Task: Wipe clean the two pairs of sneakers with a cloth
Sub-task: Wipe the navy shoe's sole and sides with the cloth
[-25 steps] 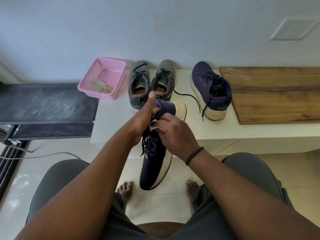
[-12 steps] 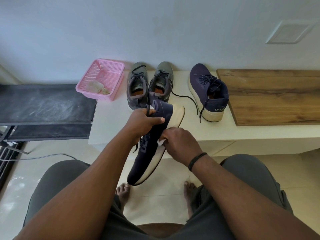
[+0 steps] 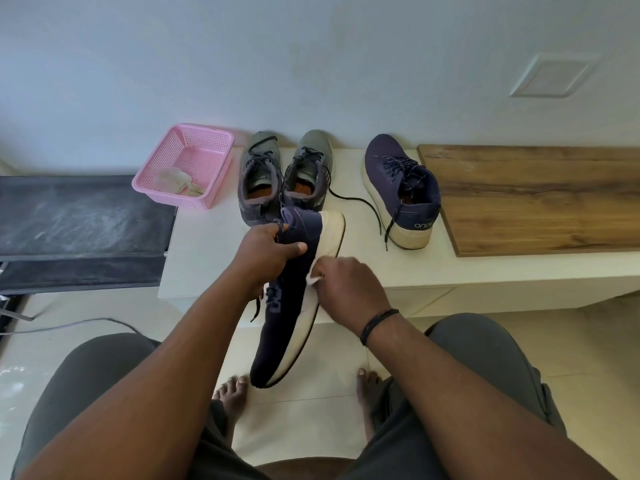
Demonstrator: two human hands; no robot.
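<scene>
My left hand (image 3: pixel 266 254) grips a navy sneaker with a cream sole (image 3: pixel 287 313) by its collar, holding it tilted in the air with the toe pointing down towards my feet. My right hand (image 3: pixel 346 285) pinches a small white cloth (image 3: pixel 313 279) against the sneaker's side where the upper meets the sole. The matching navy sneaker (image 3: pixel 401 188) stands on the white bench (image 3: pixel 197 244) to the right. A pair of grey sneakers (image 3: pixel 284 174) stands at the back of the bench, laces loose.
A pink plastic basket (image 3: pixel 187 164) with a crumpled cloth inside sits on the bench's left end. A wooden board (image 3: pixel 536 195) covers the bench's right part. A dark low table (image 3: pixel 79 220) stands to the left. My knees and bare feet are below.
The held sneaker has tilted further, toe swinging left. My right hand with the cloth has slid from near the collar down to the sole edge.
</scene>
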